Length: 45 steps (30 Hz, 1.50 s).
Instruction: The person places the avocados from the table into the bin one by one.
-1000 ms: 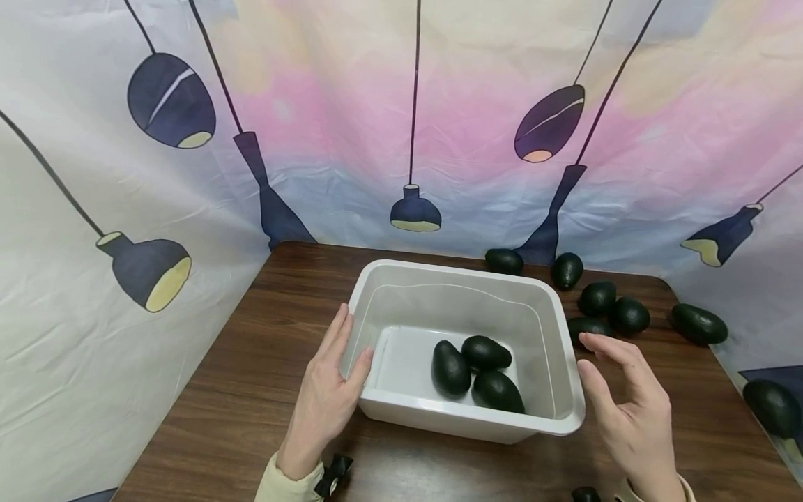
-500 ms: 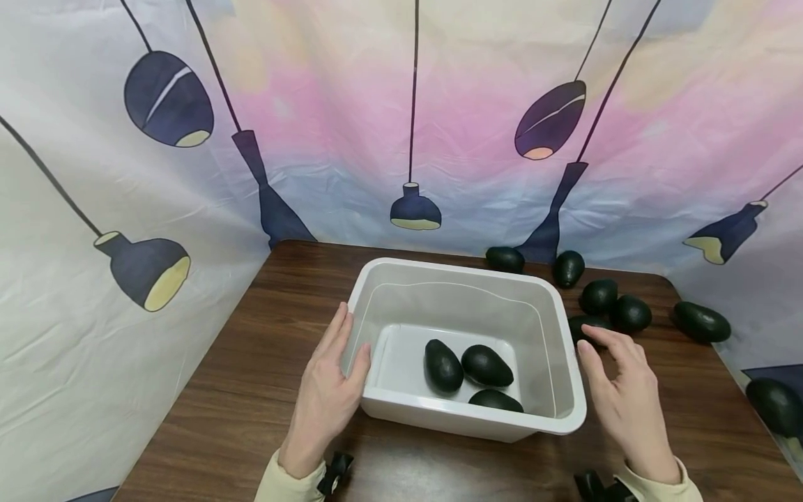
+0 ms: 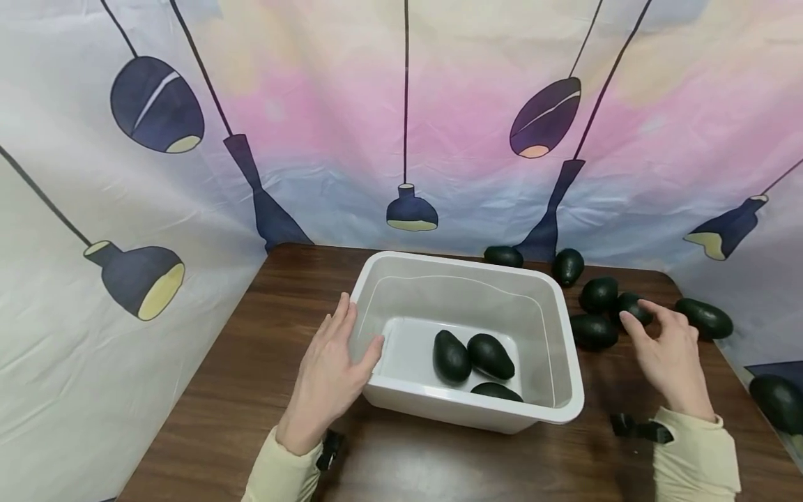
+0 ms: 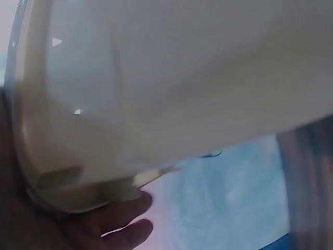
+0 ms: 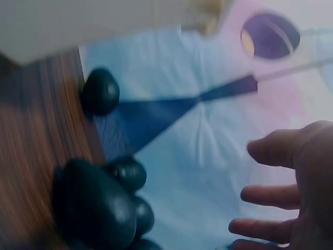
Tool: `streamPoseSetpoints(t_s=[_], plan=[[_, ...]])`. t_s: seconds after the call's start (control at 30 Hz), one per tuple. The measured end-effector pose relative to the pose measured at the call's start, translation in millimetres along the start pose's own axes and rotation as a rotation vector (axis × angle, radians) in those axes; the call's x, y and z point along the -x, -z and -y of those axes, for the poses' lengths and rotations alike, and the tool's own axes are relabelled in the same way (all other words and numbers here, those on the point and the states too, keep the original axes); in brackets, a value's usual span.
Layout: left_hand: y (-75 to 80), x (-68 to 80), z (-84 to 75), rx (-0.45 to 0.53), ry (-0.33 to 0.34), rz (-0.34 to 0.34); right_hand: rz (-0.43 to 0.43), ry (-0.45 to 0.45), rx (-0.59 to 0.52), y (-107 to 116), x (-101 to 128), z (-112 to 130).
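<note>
L hand (image 3: 327, 373) flat on left wall of white rectangular plastic bin (image 3: 467, 418), fingers straight, thumb over rim, R hand (image 3: 668, 352) right of bin, fingers spread loose, holding nothing, over dark green oval avocados (image 3: 611, 314)

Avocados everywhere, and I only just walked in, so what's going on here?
A person sits at a wooden table with a white plastic bin. The left hand rests against the bin's left wall. The right hand reaches, open, over the loose avocados to the bin's right. Three avocados in the bin lie on its floor.
</note>
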<state>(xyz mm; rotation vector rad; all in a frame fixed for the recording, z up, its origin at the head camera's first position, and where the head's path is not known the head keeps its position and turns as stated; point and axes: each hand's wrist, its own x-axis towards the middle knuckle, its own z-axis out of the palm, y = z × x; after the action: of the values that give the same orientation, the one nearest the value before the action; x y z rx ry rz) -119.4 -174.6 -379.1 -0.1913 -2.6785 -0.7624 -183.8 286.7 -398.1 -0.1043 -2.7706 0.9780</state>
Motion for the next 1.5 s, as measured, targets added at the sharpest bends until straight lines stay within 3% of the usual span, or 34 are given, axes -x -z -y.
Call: streamPoseSetpoints(t_s=[0.13, 0.2, 0.33, 0.5, 0.6, 0.73, 1.0, 1.27, 1.5], plan=[[17.4, -15.2, -2.6, -0.177, -0.069, 0.151, 0.054, -0.054, 0.025, -0.4, -19.3, -16.9], [28.8, -23.0, -3.9, -0.211, -0.098, 0.248, 0.066, -0.079, 0.03, -2.9, -25.9, -23.5], [43.7, -34.5, -2.2, -0.137, -0.123, 0.407, 0.074, -0.095, 0.037, -12.6, -31.8, -33.3], [38.4, -38.9, 7.6, 0.046, -0.146, 0.503, 0.119, -0.053, 0.053, -24.9, -33.5, -36.7], [34.4, -35.4, 13.3, 0.093, -0.136, 0.518, 0.149, 0.007, 0.074, -33.3, -36.0, -32.9], [35.0, -30.9, 13.5, 0.075, -0.093, 0.505, 0.194, 0.043, 0.1, -46.9, -38.0, -25.5], [36.9, -33.9, 2.3, -0.055, -0.115, 0.469, 0.184, -0.014, 0.169, -52.0, -33.4, -24.7], [38.4, -35.7, -0.7, -0.098, -0.158, 0.438, 0.178, -0.096, 0.17, -54.1, -31.8, -28.0], [38.7, -36.1, -2.2, -0.103, -0.1, 0.451, 0.184, -0.074, 0.154, -52.8, -32.5, -31.8]])
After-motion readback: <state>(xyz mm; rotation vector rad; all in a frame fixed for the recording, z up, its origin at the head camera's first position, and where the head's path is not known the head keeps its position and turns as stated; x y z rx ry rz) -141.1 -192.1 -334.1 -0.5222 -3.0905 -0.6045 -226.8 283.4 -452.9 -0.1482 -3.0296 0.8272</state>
